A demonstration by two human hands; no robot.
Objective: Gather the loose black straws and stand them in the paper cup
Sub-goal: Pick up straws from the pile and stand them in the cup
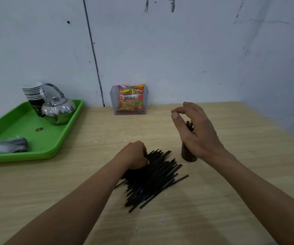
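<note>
- A pile of loose black plastic straws (153, 177) lies flat on the pale wooden table (248, 156), near its middle, with the straws running roughly parallel on a diagonal.
- The left hand (134, 154) rests on the far-left end of that pile, its fingers curled down into the straws and gripping some of them.
- Just to the right of the pile stands a dark paper cup (188, 156), upright and largely hidden behind the right hand (195, 131).
- A small bunch of upright black straws (189, 125) is already in the cup, and their tips show between the thumb and the palm.
- The right hand hovers over the cup with loosely bent, spread fingers and clasps nothing.
- At the far left sits a green plastic tray (36, 156).
- It carries a shiny steel kettle (59, 110), a stack of paper cups (34, 96) and a plastic-wrapped bundle (10, 145).
- Against the wall, a clear plastic holder (112, 103) contains a red snack packet (130, 99).
</note>
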